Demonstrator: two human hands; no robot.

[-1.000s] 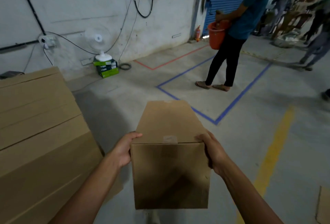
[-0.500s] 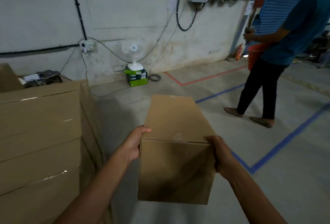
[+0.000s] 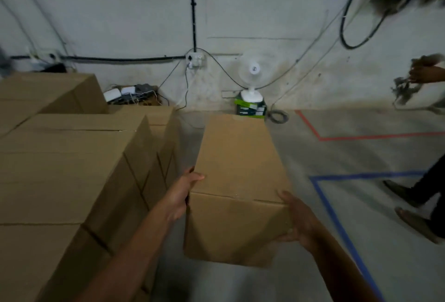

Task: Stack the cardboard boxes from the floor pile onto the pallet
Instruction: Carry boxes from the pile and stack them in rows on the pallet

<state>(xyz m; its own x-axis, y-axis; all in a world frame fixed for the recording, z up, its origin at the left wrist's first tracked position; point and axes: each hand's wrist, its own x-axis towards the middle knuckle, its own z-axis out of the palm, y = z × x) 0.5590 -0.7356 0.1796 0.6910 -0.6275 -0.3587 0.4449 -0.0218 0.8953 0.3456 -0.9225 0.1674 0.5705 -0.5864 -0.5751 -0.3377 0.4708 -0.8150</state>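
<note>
Here, a pale wall [image 3: 144, 12] fills the back of the view, with black cables running along it to a socket [image 3: 196, 59]. Below it lies the grey floor [image 3: 361, 265], marked with a blue line [image 3: 337, 217] and a red line [image 3: 310, 125]. A stack of boxes [image 3: 72, 169] takes up the left side; what it stands on is hidden. Just right of the stack, a cardboard box [image 3: 238, 169] is held in the air above the floor, its long side pointing toward the wall. The left hand [image 3: 183, 193] grips its near left edge, thumb over the top. The right hand [image 3: 298, 222] clasps the near right corner, fingers wrapped round the side. At the right edge stands another person [image 3: 423, 195], of whom only the legs and a hand show. By the wall, a small white fan [image 3: 252, 72] sits on a green carton [image 3: 250, 109].
</note>
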